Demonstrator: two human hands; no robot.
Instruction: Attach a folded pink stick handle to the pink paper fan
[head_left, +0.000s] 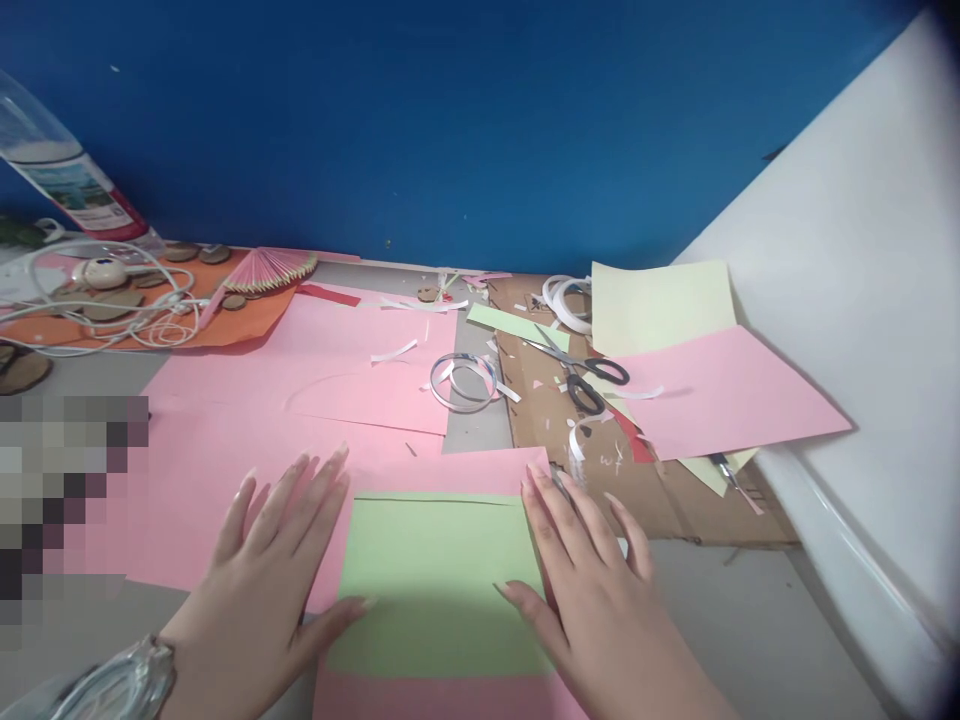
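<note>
A light green sheet of paper [442, 585] lies flat in front of me, on top of pink paper [427, 698] that shows beyond its far and near edges. My left hand [281, 560] rests flat with fingers stretched out, its thumb on the green sheet's left edge and its fingers over pink paper. At the right edge, my right hand [592, 570] lies with fingers spread, the fingertips on the pink and the thumb over the green. Neither hand holds anything. A larger pink sheet [225, 480] spreads out to the left.
Scissors [577, 370] lie on brown cardboard [675, 510] with paper scraps. A tape roll [463, 383] sits mid-table. At right are loose pink [727, 390] and cream sheets [664, 305] and a craft knife [726, 470]. At left are a bottle [90, 195], white cable [176, 300] and a folded paper fan [266, 270].
</note>
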